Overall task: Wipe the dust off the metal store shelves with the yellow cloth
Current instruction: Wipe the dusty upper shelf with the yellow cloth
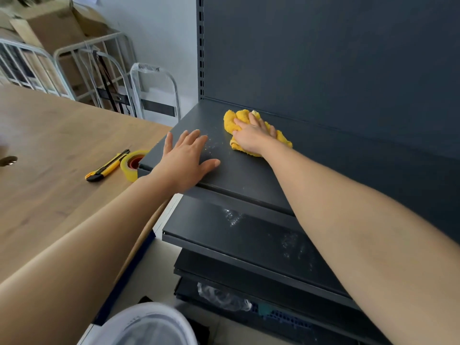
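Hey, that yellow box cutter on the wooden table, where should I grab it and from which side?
Grip the cutter around the middle of its long yellow body, coming from above with fingers across its width. It lies flat on the table, angled, black end nearest you. Its far end sits close to the tape roll, so the middle is likely easier. The left hand, flat on the shelf, is nearest.

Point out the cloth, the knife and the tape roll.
cloth (230,123): head view, bunched left end.
knife (109,167): head view, yellow body.
tape roll (127,168): head view, outer yellow wall.

dark metal shelf (249,170) carries a yellow cloth (232,123) and dust specks (211,146).
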Tool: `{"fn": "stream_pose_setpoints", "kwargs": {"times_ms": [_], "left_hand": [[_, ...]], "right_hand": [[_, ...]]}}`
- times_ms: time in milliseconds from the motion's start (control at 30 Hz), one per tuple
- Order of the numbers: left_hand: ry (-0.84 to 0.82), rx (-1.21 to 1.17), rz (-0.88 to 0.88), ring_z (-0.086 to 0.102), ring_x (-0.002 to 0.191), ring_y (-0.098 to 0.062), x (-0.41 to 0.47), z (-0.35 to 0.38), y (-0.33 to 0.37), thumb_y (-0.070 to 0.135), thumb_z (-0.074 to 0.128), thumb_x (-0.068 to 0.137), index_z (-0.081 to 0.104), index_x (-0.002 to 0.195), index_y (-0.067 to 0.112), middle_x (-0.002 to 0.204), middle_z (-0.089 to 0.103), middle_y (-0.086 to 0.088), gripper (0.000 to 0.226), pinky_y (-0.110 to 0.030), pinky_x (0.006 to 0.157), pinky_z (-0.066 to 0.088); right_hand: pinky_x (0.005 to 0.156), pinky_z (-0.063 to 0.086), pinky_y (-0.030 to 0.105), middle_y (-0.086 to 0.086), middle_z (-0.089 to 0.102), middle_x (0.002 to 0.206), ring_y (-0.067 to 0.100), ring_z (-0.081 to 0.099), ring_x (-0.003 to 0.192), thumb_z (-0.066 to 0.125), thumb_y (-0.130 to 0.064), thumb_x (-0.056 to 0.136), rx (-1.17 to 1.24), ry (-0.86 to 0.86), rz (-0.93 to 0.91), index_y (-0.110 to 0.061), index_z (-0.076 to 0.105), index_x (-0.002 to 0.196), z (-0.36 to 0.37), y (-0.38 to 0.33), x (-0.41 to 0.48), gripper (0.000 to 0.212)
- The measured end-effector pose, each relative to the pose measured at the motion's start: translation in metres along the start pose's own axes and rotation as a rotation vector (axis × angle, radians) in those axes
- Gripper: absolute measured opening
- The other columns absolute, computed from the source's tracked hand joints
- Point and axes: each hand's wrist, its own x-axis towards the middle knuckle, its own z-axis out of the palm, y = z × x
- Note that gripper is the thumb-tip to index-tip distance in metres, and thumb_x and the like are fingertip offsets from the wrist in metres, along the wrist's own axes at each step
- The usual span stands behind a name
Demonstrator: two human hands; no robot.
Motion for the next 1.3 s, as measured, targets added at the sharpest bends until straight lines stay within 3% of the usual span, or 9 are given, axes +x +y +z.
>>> {"fn": "stream_pose_setpoints", "kwargs": {"times_ms": [167, 333, 667, 800, 1033, 1300], "left_hand": [[-0.032, -0.017, -0.039, 0.007, 0.146, -0.022, -0.013, -0.001, -0.01, 0.049, 0.037, 0.094, 0.025, 0.145, 0.015, 0.156, 0.018, -0.005, 0.062, -0.05, 0.116, -0.006], [-0.002, 0.0, -0.001, 0.018, 0.141, -0.026, -0.02, 0.001, -0.001, 0.045, 0.035, 0.096, 0.038, 0.135, 0.01, 0.147, 0.032, -0.009, 0.053, -0.053, 0.115, -0.001], [-0.033, -0.008, 0.295, 0.006, 0.146, -0.025, -0.054, 0.005, 0.027, 0.046, 0.035, 0.096, 0.024, 0.145, 0.011, 0.157, 0.016, -0.01, 0.061, -0.049, 0.117, -0.006], [-0.001, -0.025, 0.316, 0.006, 0.146, -0.025, -0.062, 0.002, 0.011, 0.044, 0.037, 0.096, 0.021, 0.146, 0.01, 0.156, 0.016, -0.01, 0.062, -0.048, 0.116, -0.007], [0.0, -0.052, 0.15, 0.005, 0.146, -0.029, -0.041, -0.004, -0.036, 0.047, 0.04, 0.094, 0.013, 0.148, 0.013, 0.157, 0.012, -0.008, 0.07, -0.052, 0.117, -0.001], [-0.12, -0.208, 0.137, 0.0, 0.147, -0.02, -0.01, -0.019, -0.053, 0.054, 0.055, 0.084, 0.001, 0.15, 0.017, 0.159, 0.003, -0.003, 0.093, -0.043, 0.119, -0.004]], "right_hand": [[0.117, -0.006, 0.048, -0.005, -0.01, 0.161, 0.022, -0.008, 0.148, 0.025, -0.037, 0.099, 0.01, -0.007, -0.134, -0.04, 0.012, 0.15, 0.014, -0.028, -0.013, 0.053], [0.118, -0.005, 0.048, -0.005, -0.006, 0.161, 0.021, -0.004, 0.148, 0.025, -0.038, 0.1, 0.036, 0.022, -0.119, -0.041, 0.016, 0.149, 0.02, -0.025, -0.046, 0.05], [0.118, -0.005, 0.051, -0.004, -0.004, 0.161, 0.026, -0.001, 0.148, 0.018, -0.038, 0.1, 0.024, 0.158, 0.353, -0.04, 0.013, 0.149, 0.027, 0.058, -0.157, 0.05], [0.118, -0.003, 0.052, -0.001, -0.008, 0.161, 0.029, -0.002, 0.148, 0.023, -0.031, 0.1, 0.01, 0.158, 0.465, -0.037, 0.009, 0.151, 0.029, 0.043, -0.163, 0.053], [0.118, -0.005, 0.049, -0.004, -0.014, 0.16, 0.025, -0.01, 0.148, 0.027, -0.029, 0.099, 0.024, 0.121, 0.284, -0.037, 0.006, 0.151, 0.035, -0.022, -0.115, 0.057], [0.118, -0.006, 0.048, -0.006, -0.012, 0.161, 0.021, -0.009, 0.148, 0.025, -0.036, 0.099, 0.037, 0.057, 0.105, -0.041, 0.01, 0.15, 0.026, -0.043, -0.044, 0.053]]}}
